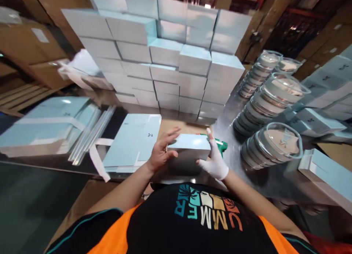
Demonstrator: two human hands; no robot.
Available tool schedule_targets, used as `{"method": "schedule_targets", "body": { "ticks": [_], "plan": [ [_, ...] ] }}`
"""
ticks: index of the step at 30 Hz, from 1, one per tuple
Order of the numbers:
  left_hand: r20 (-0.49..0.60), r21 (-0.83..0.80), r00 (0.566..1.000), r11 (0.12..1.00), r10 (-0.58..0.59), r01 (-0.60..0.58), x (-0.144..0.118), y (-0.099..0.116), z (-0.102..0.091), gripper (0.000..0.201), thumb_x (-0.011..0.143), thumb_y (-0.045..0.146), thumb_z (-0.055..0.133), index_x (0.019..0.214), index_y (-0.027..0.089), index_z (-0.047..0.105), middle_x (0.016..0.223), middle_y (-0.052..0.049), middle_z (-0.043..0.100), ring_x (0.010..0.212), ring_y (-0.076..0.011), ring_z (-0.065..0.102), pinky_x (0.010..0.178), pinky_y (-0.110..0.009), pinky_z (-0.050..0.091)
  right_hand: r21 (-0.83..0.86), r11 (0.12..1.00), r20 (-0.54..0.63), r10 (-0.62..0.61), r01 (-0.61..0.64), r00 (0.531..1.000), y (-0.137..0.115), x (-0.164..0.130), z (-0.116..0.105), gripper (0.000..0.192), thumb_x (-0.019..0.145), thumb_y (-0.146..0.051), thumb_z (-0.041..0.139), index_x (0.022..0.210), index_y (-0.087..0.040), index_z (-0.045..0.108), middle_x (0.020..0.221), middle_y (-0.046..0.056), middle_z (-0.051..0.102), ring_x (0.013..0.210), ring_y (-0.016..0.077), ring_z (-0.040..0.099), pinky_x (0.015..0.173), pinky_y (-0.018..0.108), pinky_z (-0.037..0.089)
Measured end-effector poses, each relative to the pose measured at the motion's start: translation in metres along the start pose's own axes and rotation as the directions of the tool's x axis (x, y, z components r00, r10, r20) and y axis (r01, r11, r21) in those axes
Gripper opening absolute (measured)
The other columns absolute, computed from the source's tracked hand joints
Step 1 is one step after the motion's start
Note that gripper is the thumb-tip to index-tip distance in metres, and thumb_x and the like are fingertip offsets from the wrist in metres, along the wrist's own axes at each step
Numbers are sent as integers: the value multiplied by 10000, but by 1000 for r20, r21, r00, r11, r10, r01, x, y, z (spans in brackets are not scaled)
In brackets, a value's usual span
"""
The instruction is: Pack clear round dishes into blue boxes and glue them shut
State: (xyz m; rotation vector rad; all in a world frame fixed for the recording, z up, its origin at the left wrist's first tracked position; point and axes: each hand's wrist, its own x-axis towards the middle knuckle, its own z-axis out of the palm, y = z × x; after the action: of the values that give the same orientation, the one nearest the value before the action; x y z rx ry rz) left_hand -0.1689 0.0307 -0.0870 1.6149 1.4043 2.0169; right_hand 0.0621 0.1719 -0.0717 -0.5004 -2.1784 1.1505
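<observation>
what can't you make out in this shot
Head view only:
- Green tool: mostly hidden behind the right hand.
- Box underside: covered by both hands; left hand at its side.
- Marks on flat sheets: too small.
- Lids print: blurred.

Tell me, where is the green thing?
In the head view, the green thing lies on the table just right of centre, peeking out behind the gloved right hand and the box both hands hold.
</observation>
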Motion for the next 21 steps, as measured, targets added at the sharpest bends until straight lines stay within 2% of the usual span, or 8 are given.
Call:
{"method": "schedule_targets", "body": {
  "ticks": [3, 5, 8, 11, 13, 16, 18, 21],
  "plan": [
    [-51, -140, 959, 953, -279, 269, -10, -16, -1, 1233, 633, 859, 911, 1647, 313, 471, 1693, -235, 500, 1577, -429, 491, 1256, -612, 447, 56, 980, -37, 193, -190, 981, 8, -4, 7, 823, 702, -491, 917, 1423, -225, 624, 1366, 160, 738, 1284, 377, 715, 1132, 547, 592],
    [21, -198, 865, 846, -502, 495, -17, -24, 1, 1388, 524, 815, 990, 1671, 295, 404, 1697, -256, 472, 1554, -451, 508, 1244, -602, 460, 146, 962, -86, 243, -229, 966, 5, -2, 4, 721, 741, -508, 886, 1352, -217, 637, 1268, 144, 770, 1163, 348, 755, 1069, 523, 624],
    [150, -316, 708, 645, -690, 696, -23, -26, 14, 1328, 465, 737, 1046, 1574, 258, 496, 1530, -237, 628, 1426, -449, 629, 1193, -582, 506, 280, 934, -265, 295, -220, 918, -10, 8, -8, 666, 796, -581, 847, 1307, -216, 622, 1244, 148, 781, 1140, 336, 758, 1052, 518, 627],
    [242, -460, 648, 502, -722, 732, -19, -17, 33, 966, 570, 650, 1039, 1348, 236, 644, 1307, -165, 758, 1289, -414, 717, 1118, -532, 562, 310, 931, -333, 297, -193, 895, -25, 15, -19, 729, 810, -634, 849, 1362, -226, 600, 1358, 178, 751, 1231, 347, 732, 1095, 525, 610],
    [218, -526, 641, 465, -736, 713, -8, -10, 42, 830, 603, 596, 1027, 1257, 226, 675, 1221, -135, 782, 1197, -388, 750, 1031, -493, 601, 317, 936, -286, 249, -154, 925, -28, 13, -24, 867, 789, -682, 877, 1461, -236, 561, 1535, 202, 658, 1371, 357, 671, 1169, 529, 570],
    [168, -540, 672, 503, -722, 675, 27, 0, 39, 829, 592, 579, 1014, 1251, 215, 668, 1148, -113, 788, 1079, -351, 774, 911, -458, 629, 355, 924, -159, 211, -143, 965, -18, 2, -27, 1090, 744, -784, 884, 1604, -269, 455, 1711, 210, 495, 1482, 372, 603, 1221, 568, 527],
    [127, -523, 728, 578, -674, 626, 68, 5, 28, 780, 639, 586, 983, 1236, 207, 656, 1110, -101, 788, 1003, -318, 783, 876, -454, 640, 330, 923, -67, 232, -198, 970, -8, -8, -28, 1119, 742, -807, 874, 1629, -280, 441, 1727, 222, 472, 1456, 383, 627, 1189, 595, 545],
    [-67, -461, 825, 750, -562, 474, 158, 14, 3, 626, 784, 644, 877, 1148, 195, 636, 1003, -78, 775, 876, -275, 784, 840, -466, 668, 242, 930, -3, 286, -276, 958, 6, -22, -26, 989, 798, -773, 836, 1577, -248, 526, 1647, 248, 555, 1331, 380, 707, 1107, 600, 598]
  ]
}}
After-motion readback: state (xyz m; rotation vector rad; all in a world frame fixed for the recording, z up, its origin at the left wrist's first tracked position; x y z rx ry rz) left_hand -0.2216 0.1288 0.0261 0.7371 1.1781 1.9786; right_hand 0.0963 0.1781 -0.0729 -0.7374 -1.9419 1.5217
